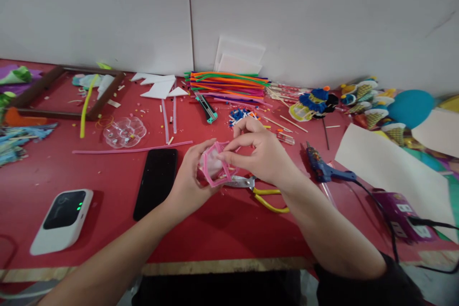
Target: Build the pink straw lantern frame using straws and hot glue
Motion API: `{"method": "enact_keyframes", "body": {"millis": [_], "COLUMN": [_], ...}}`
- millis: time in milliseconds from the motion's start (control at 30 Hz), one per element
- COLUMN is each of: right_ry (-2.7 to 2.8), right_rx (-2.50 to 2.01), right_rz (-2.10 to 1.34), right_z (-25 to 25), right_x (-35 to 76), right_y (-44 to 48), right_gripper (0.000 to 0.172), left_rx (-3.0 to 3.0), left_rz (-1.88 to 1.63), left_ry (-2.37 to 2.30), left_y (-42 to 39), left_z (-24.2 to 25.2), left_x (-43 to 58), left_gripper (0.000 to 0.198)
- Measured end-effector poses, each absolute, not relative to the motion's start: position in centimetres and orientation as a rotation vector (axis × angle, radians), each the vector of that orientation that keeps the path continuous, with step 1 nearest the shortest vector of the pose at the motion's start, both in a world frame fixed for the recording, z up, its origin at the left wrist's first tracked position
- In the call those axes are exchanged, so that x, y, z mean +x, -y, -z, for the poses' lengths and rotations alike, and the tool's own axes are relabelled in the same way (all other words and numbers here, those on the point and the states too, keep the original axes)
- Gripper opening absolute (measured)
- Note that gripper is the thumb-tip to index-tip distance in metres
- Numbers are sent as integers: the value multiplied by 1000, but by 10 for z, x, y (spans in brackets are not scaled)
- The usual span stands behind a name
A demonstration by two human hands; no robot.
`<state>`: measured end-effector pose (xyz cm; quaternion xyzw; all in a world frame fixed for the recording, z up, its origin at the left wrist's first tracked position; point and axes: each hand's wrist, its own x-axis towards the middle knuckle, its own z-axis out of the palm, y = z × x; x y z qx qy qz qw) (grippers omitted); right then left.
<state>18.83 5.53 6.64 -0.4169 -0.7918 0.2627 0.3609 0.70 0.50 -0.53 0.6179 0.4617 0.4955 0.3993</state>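
Between my hands is a small pink-edged frame (pixel 216 182) with several sides, with whitish, see-through material inside it. My left hand (pixel 190 177) is wrapped round its left side and holds it above the table. My right hand (pixel 256 150) pinches at its upper right edge, thumb against fingers; whether a small piece sits between the fingertips is hidden. Scissors with yellow handles (pixel 268 192) lie on the table just beyond and below the frame, partly behind my right wrist. A black phone (pixel 156 184) lies left of my left hand.
A blue glue gun (pixel 324 166) with a cord lies at right near a purple power block (pixel 394 210). Behind lie bundled colourful pipe cleaners (pixel 229 87) and a teal cutter (pixel 207 109). At left are a clear flower-shaped tray (pixel 124 133), a white device (pixel 62 222) and a brown frame (pixel 39 86).
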Motion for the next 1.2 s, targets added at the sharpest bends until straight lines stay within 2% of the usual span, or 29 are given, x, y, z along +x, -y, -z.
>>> {"method": "enact_keyframes", "body": {"millis": [200,233,333,400,1200], "right_ry": [1998,2036,2250,2377,2507], "right_rx": [-1043,-1001,-830,-769,-776], "right_rz": [-674,-676,-698,-715,-805], "right_z": [-73,-75,-81,-82,-77], "right_x": [195,198,206,210,209], "right_y": [-58,-59,-61,-61,-59], "right_gripper": [29,36,79,92,82], "left_rx": [1470,1452,1425,1428,1326], "left_rz": [-1267,-1269,-1263,-1255,-1260], "left_ry": [-1126,-1110,-1080,-1085,-969], "left_y": [-3,-3,-3,-3,1], "left_z": [0,-2,-9,-13,-5], "left_x": [10,10,11,11,10], "left_gripper": [78,78,78,78,78]}}
